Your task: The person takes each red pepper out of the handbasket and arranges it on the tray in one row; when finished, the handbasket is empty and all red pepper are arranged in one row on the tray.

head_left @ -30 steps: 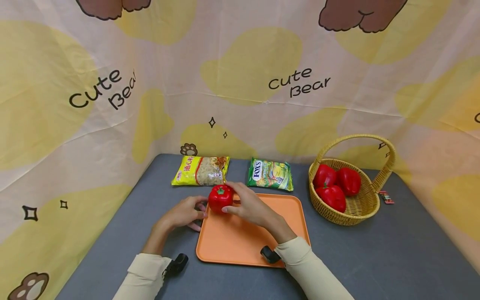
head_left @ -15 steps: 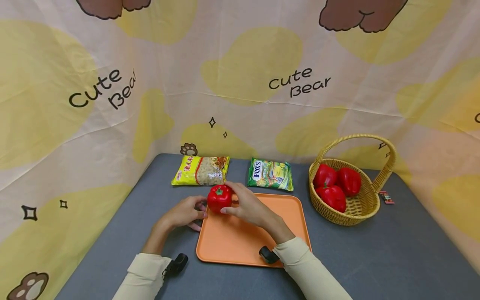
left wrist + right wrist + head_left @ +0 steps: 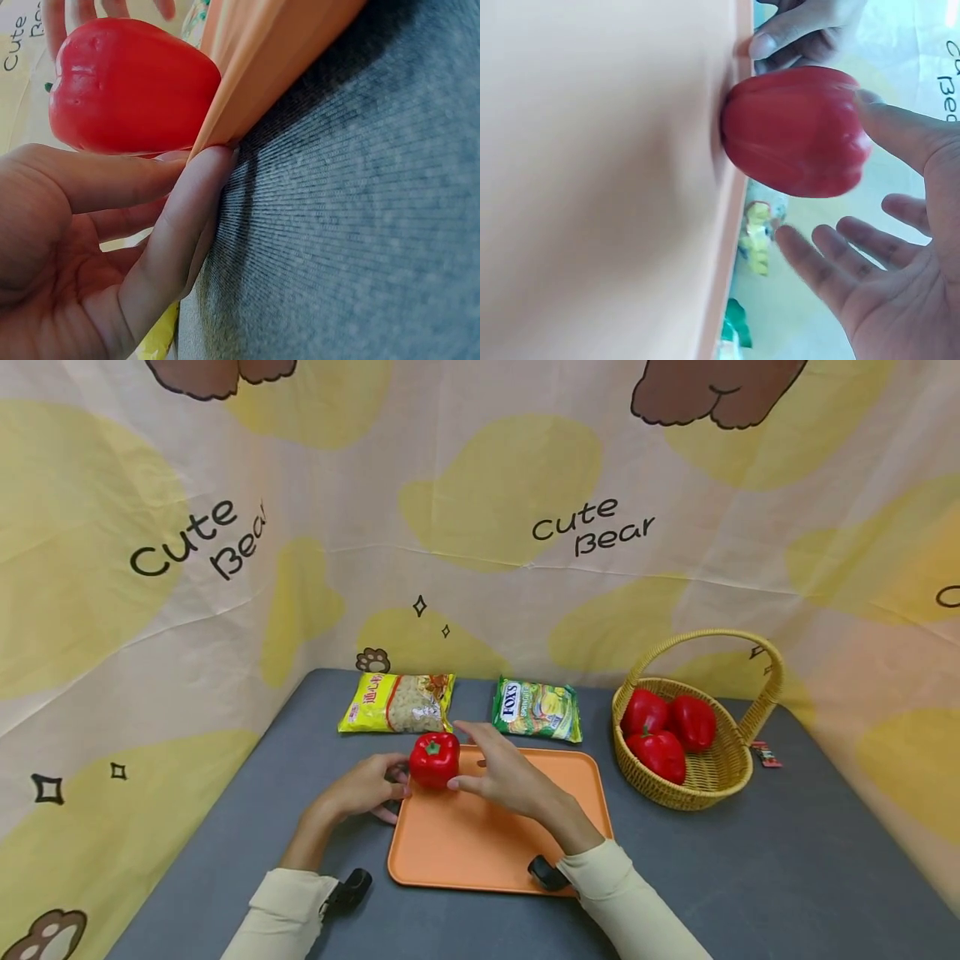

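Observation:
A red bell pepper with a green stem stands upright at the far left corner of the orange tray. My left hand pinches the tray's left rim between thumb and fingers, beside the pepper; the left wrist view shows this grip closely. Just right of the pepper is my right hand, its fingers spread and off the pepper. In the right wrist view the right thumb lies close by the pepper's top; whether it touches cannot be told.
A yellow wicker basket holding 3 red bell peppers stands right of the tray. Behind the tray lie a yellow pasta bag and a green Fox's packet. A small red packet lies beyond the basket. Printed cloth encloses the table.
My right hand has loosened from the pepper and its fingers have spread away to the right. The pepper stands slightly further left on the tray. My left hand keeps its place at the rim.

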Available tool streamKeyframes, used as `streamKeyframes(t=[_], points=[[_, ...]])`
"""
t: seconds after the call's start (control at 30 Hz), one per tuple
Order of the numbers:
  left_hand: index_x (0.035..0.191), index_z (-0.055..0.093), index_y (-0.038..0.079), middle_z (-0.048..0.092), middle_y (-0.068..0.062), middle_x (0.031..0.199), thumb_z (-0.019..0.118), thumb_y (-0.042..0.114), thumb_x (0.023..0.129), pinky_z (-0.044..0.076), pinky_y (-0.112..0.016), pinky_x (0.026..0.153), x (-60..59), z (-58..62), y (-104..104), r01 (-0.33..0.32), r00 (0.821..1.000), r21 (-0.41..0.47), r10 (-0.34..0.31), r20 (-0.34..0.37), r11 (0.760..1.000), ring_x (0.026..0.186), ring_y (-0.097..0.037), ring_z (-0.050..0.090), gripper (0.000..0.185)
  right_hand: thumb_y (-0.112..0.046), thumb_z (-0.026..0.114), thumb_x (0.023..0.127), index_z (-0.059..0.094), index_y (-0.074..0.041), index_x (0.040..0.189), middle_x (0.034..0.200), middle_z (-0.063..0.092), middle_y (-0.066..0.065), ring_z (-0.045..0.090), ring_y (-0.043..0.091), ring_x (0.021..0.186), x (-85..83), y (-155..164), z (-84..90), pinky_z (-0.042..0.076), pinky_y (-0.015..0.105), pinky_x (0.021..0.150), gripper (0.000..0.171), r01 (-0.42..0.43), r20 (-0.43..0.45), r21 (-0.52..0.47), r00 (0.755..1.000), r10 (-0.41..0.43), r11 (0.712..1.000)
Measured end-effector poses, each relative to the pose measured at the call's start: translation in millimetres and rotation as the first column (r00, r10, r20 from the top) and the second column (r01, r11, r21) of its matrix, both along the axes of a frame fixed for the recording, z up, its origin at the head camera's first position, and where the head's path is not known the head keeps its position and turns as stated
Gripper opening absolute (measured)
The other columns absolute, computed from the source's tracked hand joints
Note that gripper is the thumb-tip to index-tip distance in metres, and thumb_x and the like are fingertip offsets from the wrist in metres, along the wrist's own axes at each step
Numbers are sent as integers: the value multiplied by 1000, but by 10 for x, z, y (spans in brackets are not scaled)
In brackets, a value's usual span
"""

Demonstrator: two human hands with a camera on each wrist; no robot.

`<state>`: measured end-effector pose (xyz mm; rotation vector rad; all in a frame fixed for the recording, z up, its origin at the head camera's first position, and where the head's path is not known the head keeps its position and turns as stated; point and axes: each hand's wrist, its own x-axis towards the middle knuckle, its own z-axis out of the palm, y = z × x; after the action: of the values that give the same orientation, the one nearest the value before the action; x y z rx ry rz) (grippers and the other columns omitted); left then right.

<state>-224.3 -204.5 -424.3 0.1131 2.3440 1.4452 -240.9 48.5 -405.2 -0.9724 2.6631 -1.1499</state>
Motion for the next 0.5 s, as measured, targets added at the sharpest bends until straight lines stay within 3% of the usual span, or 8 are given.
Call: streamKeyframes(t=[0.17, 0.3, 0.5], points=[[139, 43, -5, 55, -17, 103, 59, -2, 89, 61, -40, 59, -3, -18, -11, -6, 1000, -12, 6, 4, 1000, 84, -23, 61, 52, -41, 73, 85, 31, -32, 151, 145, 38, -3, 51, 25, 118, 83, 136, 94, 54, 37, 91, 79, 11, -82, 17, 997, -9, 1000], [139, 44, -3, 56, -16, 103, 60, 0, 89, 61, -40, 60, -15, -31, -7, -14, 1000, -18, 14, 11, 1000, 85, -23, 61, 52, -38, 73, 86, 37, -30, 148, 143, 40, -6, 53, 16, 112, 145, 314, 175, 54, 34, 89, 72, 25, -157, 1, 987, -24, 1000], [139, 44, -3, 56, -15, 103, 60, 0, 89, 61, -40, 60, -19, -23, 2, -18, 1000, -19, 18, 8, 1000, 85, -22, 61, 52, -27, 76, 84, 55, -20, 136, 135, 51, -4, 55, 14, 110, 196, 644, 264, 56, 36, 88, 56, 8, -326, -63, 945, -28, 998]])
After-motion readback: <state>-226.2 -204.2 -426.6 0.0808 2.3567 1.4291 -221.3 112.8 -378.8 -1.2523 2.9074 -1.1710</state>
